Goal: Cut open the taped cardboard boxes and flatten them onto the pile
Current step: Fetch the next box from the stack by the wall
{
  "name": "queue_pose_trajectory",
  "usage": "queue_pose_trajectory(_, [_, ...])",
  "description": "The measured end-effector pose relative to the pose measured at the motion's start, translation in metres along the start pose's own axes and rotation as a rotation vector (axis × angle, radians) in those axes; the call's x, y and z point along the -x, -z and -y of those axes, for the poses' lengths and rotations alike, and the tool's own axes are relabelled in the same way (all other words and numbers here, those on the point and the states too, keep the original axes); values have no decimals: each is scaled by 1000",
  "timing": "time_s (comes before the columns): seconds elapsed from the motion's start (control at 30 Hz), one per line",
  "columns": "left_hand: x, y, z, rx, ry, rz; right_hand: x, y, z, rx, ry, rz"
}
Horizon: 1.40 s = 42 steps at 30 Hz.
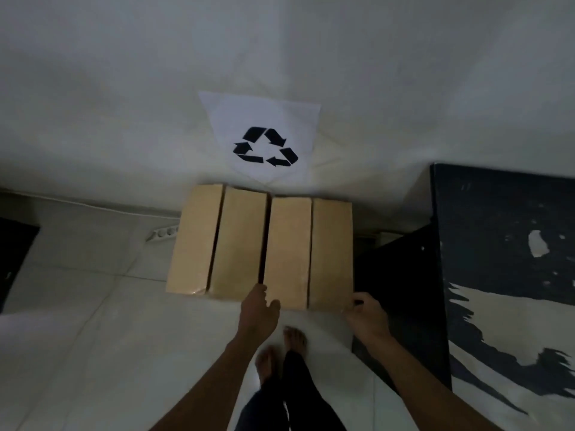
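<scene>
A: Where are the four tan cardboard boxes [261,244]?
B: Side by side on the white tiled floor [93,337], against the wall under a white recycling-symbol sheet [264,138] at twelve o'clock.
A: The hands?
B: Left hand [258,309] touches the near box edge, its grip relaxed. Right hand [367,315], at three o'clock, pinches a small dark object [358,302]; too blurred to identify.

A black recycling symbol [265,146] of three chasing arrows is printed on a white paper sheet [264,119] stuck to the wall. No words or numbers can be read anywhere.
</scene>
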<state>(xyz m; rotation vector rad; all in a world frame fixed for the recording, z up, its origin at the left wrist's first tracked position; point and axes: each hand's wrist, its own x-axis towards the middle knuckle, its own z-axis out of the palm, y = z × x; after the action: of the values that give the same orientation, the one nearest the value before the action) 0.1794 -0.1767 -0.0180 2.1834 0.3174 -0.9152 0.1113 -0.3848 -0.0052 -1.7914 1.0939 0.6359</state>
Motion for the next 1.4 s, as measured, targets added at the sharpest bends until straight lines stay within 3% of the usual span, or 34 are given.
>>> queue_pose_trajectory(0.2, [-80, -35, 10, 97, 69, 99, -70, -35, -11, -174, -148, -37])
queue_pose_trajectory(0.4, [-117, -60, 13, 253, 168, -85, -120, -56, -29, -188, -218, -120])
queue_pose_trajectory(0.57, [-126, -58, 1, 4, 235, -22, -126, -65, -27, -206, -240, -192])
queue_pose_trajectory(0.67, [-118, -45, -4, 1, 142, -28, -116, -56, -21, -287, -242, -223])
queue_pose_trajectory(0.77, [-100, -25, -8, 149, 55, -24, -93, -37, -11, -387, -204, -211])
queue_pose_trajectory(1.03, [-1, 64, -47, 371, -168, 165, 21, 21, 27, -445, -35, -249])
queue_pose_trajectory(1.2, [73, 107, -93, 459, -339, 97, 109, 68, 40, -588, 102, -253])
queue_pose_trajectory(1.4, [155, 103, -157, 360, -732, 99, 188, 123, 16, -748, 235, -309])
